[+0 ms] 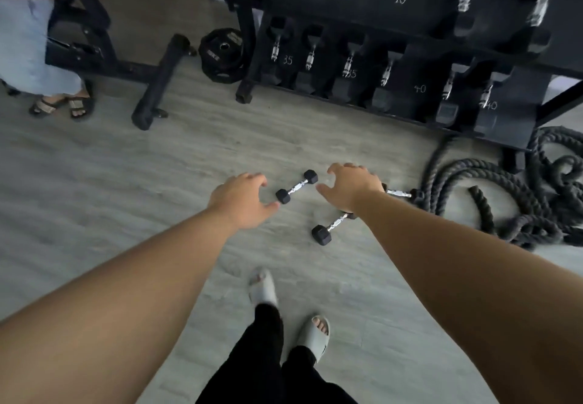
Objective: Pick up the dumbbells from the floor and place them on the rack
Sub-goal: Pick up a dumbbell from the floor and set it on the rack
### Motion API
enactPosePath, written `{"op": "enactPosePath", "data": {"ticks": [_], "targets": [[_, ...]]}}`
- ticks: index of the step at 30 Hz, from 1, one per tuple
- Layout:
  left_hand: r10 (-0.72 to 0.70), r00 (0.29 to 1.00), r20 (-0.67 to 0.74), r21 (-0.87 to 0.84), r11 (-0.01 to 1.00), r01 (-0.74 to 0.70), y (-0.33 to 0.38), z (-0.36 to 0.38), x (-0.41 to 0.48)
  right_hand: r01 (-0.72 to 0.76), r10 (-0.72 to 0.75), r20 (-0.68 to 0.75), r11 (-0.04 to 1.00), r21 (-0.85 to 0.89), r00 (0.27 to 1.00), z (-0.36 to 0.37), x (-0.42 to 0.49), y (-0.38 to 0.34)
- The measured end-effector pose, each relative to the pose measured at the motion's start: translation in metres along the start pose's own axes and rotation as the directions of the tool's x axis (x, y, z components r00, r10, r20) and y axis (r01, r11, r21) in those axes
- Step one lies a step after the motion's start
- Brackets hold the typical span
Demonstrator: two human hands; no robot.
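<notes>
Three small black hex dumbbells with chrome handles lie on the grey floor. One dumbbell lies between my hands. A second dumbbell lies below my right wrist, its far end hidden. A third dumbbell shows behind my right hand, partly hidden. My left hand hovers open just left of the first dumbbell. My right hand hovers open to its right. Neither hand holds anything. The black dumbbell rack stands ahead, with numbered slots and several larger dumbbells on it.
A coiled black battle rope lies on the floor at right, beside the third dumbbell. A weight plate leans by the rack's left leg. A black bench frame and another person's sandalled feet are at left. My feet are below.
</notes>
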State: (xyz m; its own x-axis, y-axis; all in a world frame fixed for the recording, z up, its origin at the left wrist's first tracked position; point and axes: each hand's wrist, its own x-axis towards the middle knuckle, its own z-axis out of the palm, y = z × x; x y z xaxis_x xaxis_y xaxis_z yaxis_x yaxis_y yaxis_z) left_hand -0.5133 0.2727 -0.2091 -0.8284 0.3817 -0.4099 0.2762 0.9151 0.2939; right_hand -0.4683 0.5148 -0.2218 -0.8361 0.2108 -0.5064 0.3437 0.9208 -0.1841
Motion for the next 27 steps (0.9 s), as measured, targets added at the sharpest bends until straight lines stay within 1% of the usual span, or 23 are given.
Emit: {"op": "enactPosePath", "data": {"ticks": [3,7,10,12,16,21,23,27], "targets": [[-0.075,0.996,0.043,-0.141,0.987,0.08,-0.006,0.023,0.055,-0.014,0.014,0.036,1.0,0.016,0.999,0.009,0.056,0.007],[-0.129,0.984,0.122,-0.265,0.951,0.158,-0.017,0.059,0.13,-0.067,0.059,0.088,0.994,0.083,0.994,0.025,0.13,0.02],[-0.203,0.968,0.149,-0.348,0.906,0.243,-0.033,0.095,0.191,-0.126,0.098,0.154,0.975,0.183,0.983,0.047,0.192,0.027],[-0.265,0.949,0.173,-0.401,0.861,0.314,-0.045,0.123,0.232,-0.148,0.109,0.188,0.966,0.21,0.976,0.07,0.24,0.031],[-0.403,0.886,0.229,-0.506,0.729,0.462,-0.067,0.195,0.309,-0.206,0.14,0.248,0.942,0.267,0.959,0.136,0.34,0.043],[-0.589,0.76,0.274,-0.626,0.491,0.606,-0.086,0.31,0.398,-0.234,0.144,0.302,0.929,0.287,0.942,0.227,0.466,0.068],[-0.642,0.709,0.292,-0.655,0.406,0.637,-0.09,0.355,0.426,-0.249,0.158,0.315,0.929,0.274,0.936,0.264,0.505,0.08],[-0.706,0.641,0.301,-0.686,0.307,0.66,-0.101,0.436,0.469,-0.251,0.165,0.329,0.937,0.241,0.93,0.334,0.565,0.101]]}}
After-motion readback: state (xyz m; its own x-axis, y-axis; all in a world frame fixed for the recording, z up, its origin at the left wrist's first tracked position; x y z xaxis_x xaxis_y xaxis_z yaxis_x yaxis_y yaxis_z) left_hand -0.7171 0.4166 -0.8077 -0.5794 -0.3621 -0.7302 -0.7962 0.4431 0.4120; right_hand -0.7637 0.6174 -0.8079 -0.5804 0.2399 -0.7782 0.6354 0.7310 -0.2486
